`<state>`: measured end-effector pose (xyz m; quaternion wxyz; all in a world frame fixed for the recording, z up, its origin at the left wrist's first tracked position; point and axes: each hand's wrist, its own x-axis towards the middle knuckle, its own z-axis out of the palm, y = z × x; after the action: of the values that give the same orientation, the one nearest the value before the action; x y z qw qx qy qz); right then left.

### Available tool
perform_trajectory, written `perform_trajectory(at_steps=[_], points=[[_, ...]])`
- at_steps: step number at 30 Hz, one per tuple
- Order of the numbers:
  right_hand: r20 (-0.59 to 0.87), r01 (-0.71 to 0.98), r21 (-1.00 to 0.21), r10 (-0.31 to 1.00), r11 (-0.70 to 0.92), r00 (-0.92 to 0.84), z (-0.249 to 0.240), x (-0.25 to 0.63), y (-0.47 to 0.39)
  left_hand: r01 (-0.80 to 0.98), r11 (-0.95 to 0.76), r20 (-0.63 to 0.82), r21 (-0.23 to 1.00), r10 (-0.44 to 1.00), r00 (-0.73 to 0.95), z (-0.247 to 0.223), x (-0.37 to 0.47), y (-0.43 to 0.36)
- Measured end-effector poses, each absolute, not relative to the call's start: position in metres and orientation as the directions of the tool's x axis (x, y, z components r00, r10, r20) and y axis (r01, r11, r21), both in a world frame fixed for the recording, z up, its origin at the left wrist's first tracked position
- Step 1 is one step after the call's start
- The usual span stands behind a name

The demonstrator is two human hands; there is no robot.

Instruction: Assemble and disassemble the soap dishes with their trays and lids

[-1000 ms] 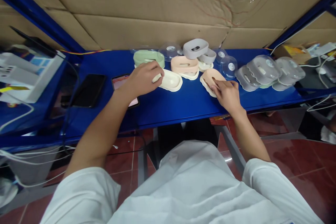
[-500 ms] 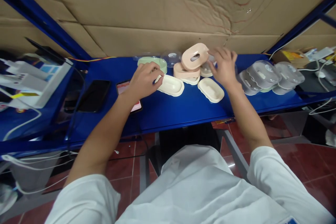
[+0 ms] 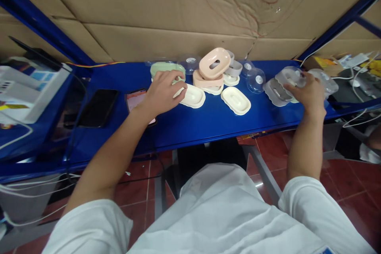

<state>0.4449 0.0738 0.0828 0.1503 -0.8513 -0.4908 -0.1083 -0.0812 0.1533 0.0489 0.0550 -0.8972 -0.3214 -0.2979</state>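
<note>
My left hand (image 3: 166,89) rests over the left end of a cream oval tray (image 3: 194,96), fingers bent and thumb near its rim. Behind that hand is a green oval dish (image 3: 162,67). My right hand (image 3: 309,90) is at the stacked clear-lidded grey containers on the right, its fingers around an upper container (image 3: 290,76). Between the hands, a peach oval piece with a slot (image 3: 212,67) leans on another peach piece (image 3: 205,82). A second cream tray (image 3: 236,101) lies in front and to the right of them.
Clear lids (image 3: 256,80) stand near the cardboard wall (image 3: 143,41). A lit phone (image 3: 133,101) and a dark phone (image 3: 99,107) lie at left on the blue table (image 3: 208,127). A white box (image 3: 35,91) and cables are farther left.
My right hand has moved right, from beside the peach pieces to the stacked containers. Two clear lids and grey pieces are now uncovered. My left hand has stayed by the cream tray.
</note>
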Motion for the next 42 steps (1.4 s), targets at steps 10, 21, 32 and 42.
perform_trajectory(at_steps=[10, 21, 32, 42], points=[[0.39, 0.945, -0.25, 0.871, -0.212, 0.299, 0.076, 0.355, 0.155, 0.638, -0.765, 0.565, 0.088, 0.566, 0.601, 0.045, -0.086, 0.16], [0.442, 0.905, -0.409, 0.843, -0.115, 0.307, 0.093, 0.328, 0.205, 0.689, -0.716, 0.538, 0.111, 0.626, 0.565, 0.045, -0.089, 0.158], [0.319, 0.936, -0.088, 0.9, 0.341, -0.298, 0.108, 0.275, 0.22, 0.803, -0.57, 0.546, 0.175, 0.735, 0.402, 0.051, -0.081, 0.153], [0.168, 0.967, 0.03, 0.955, -0.252, 0.244, 0.096, 0.367, 0.132, 0.782, -0.607, 0.572, 0.142, 0.695, 0.436, 0.05, -0.08, 0.152]])
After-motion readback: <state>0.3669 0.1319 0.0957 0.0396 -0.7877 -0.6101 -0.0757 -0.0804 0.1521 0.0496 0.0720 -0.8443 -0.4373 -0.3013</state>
